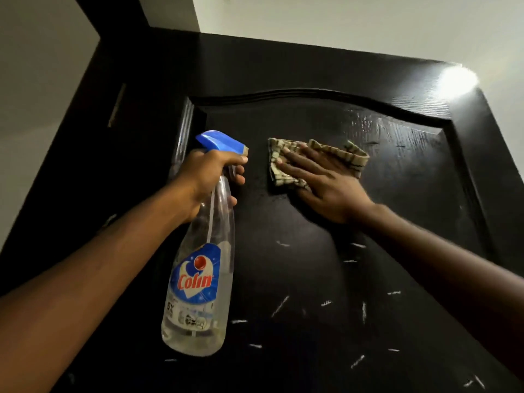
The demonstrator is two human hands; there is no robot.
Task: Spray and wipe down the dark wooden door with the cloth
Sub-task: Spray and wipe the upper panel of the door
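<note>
While the left hand (208,177) is gripping the spray bottle (201,268) beside the cloth (317,160), the right hand's (326,185) flat, straight fingers are pressing that cloth against the door (312,279)

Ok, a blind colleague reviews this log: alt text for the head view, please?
A right hand presses a striped cloth flat on a dark wooden door, while the left hand grips a clear spray bottle. White streaks mark the panel below.
</note>
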